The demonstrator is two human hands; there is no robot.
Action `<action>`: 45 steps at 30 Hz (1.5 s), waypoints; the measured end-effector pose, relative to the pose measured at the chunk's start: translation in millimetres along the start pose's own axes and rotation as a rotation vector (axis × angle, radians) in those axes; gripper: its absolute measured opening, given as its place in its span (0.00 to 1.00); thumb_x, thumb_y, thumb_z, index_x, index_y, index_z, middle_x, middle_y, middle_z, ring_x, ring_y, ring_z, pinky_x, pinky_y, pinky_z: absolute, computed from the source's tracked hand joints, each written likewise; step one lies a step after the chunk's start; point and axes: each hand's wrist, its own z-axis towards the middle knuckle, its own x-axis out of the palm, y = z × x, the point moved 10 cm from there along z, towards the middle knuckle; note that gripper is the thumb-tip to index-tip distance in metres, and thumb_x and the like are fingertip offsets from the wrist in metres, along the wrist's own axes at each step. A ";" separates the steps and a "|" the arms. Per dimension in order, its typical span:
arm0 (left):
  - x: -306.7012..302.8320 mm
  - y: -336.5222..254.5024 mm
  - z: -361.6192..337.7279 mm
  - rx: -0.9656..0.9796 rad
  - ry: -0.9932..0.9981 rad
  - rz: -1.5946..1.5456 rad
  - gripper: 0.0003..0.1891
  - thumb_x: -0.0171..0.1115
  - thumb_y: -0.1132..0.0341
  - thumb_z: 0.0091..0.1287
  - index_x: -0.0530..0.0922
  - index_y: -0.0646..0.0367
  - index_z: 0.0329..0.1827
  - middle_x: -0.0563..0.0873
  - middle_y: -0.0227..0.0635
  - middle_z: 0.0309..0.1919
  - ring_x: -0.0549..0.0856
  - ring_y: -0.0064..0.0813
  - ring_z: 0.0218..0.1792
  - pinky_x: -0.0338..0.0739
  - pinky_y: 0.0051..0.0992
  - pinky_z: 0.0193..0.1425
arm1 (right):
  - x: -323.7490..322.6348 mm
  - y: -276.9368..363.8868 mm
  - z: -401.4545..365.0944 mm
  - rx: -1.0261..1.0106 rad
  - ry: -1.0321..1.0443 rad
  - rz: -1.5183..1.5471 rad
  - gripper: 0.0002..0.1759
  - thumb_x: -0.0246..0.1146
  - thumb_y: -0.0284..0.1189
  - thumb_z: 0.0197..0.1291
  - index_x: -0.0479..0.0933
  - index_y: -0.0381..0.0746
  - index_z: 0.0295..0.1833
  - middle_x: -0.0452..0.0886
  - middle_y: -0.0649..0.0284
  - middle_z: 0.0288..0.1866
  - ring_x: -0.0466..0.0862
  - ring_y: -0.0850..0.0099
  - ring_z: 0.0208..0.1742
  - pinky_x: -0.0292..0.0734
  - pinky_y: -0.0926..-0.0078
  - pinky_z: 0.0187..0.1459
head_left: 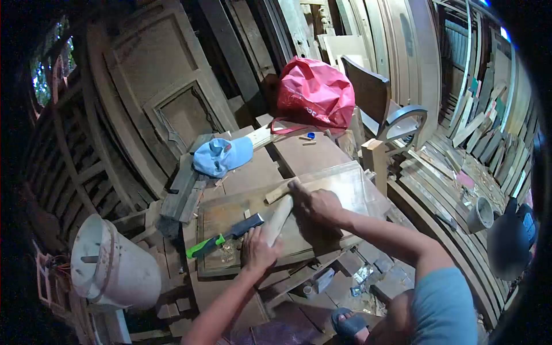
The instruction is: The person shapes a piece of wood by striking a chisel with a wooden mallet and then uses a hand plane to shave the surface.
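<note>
My left hand (260, 248) is closed around the lower end of a pale, tapered piece of wood (279, 218), pressing it against a framed wooden panel (339, 187). At the upper end of that piece is my right hand (319, 205), its fingers curled; what they grip is hidden. A short tan wood strip (280, 191) touches the right fingertips. Just left of my left hand lies a chisel (221, 237) with a green and black handle. Wood shavings (228, 253) are scattered beside it, and a small wood offcut (247, 213) rests above.
A light blue cap (221, 156) and a red bag (316, 95) sit behind the panel. On the left stands a white bucket (129, 270). Long boards (428, 201) are stacked at right near a small grey pail (480, 215). An old door (167, 63) leans behind.
</note>
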 end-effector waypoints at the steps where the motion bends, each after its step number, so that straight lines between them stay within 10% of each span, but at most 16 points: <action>1: 0.4 0.3 1.5 -0.024 0.037 -0.010 0.21 0.65 0.57 0.53 0.78 0.64 0.42 0.78 0.46 0.34 0.77 0.48 0.39 0.71 0.43 0.45 | 2.3 -2.8 2.1 -0.002 -0.002 -0.002 0.38 0.55 0.35 0.60 0.51 0.50 0.75 0.80 0.49 0.24 0.81 0.51 0.26 0.76 0.55 0.27; 7: 0.2 0.7 1.7 -0.005 0.035 -0.011 0.22 0.65 0.58 0.53 0.77 0.65 0.47 0.78 0.48 0.35 0.77 0.49 0.39 0.71 0.44 0.45 | 21.5 26.2 -14.9 -0.195 -0.080 0.156 0.39 0.56 0.40 0.62 0.47 0.58 0.76 0.80 0.48 0.27 0.80 0.47 0.29 0.74 0.50 0.31; 9: -0.4 -1.3 0.3 0.014 0.006 0.008 0.24 0.65 0.59 0.54 0.76 0.65 0.49 0.78 0.48 0.36 0.77 0.49 0.40 0.71 0.44 0.45 | 25.6 3.1 3.4 -0.012 -0.070 0.088 0.21 0.55 0.35 0.58 0.72 0.44 0.59 0.80 0.50 0.24 0.83 0.50 0.30 0.78 0.55 0.35; 16: -6.6 -7.2 3.5 0.023 0.002 0.019 0.22 0.68 0.59 0.52 0.77 0.63 0.47 0.78 0.45 0.34 0.77 0.47 0.39 0.70 0.43 0.43 | 25.7 28.6 -1.2 -0.102 0.026 0.038 0.44 0.56 0.33 0.59 0.42 0.60 0.77 0.82 0.51 0.27 0.83 0.52 0.26 0.78 0.55 0.28; 29: 2.9 2.9 0.0 0.000 0.028 0.003 0.24 0.67 0.60 0.52 0.76 0.67 0.47 0.77 0.45 0.36 0.76 0.46 0.40 0.70 0.41 0.44 | 49.4 38.8 -2.9 -0.183 0.015 -0.001 0.47 0.53 0.26 0.56 0.38 0.58 0.78 0.81 0.49 0.25 0.83 0.53 0.25 0.76 0.54 0.25; 38: -9.5 -8.0 2.6 0.005 0.026 0.014 0.23 0.64 0.64 0.56 0.75 0.62 0.54 0.77 0.43 0.38 0.77 0.45 0.41 0.71 0.41 0.45 | 29.3 -44.2 27.2 0.272 0.062 0.235 0.34 0.48 0.43 0.64 0.50 0.49 0.74 0.80 0.36 0.43 0.80 0.40 0.43 0.73 0.46 0.49; 45: -5.3 -2.6 2.0 -0.041 0.026 -0.030 0.23 0.64 0.64 0.57 0.74 0.62 0.56 0.78 0.44 0.40 0.79 0.46 0.43 0.74 0.41 0.47 | 14.8 -37.7 29.8 0.165 0.026 0.218 0.26 0.49 0.42 0.64 0.63 0.38 0.62 0.81 0.40 0.31 0.81 0.41 0.34 0.76 0.46 0.38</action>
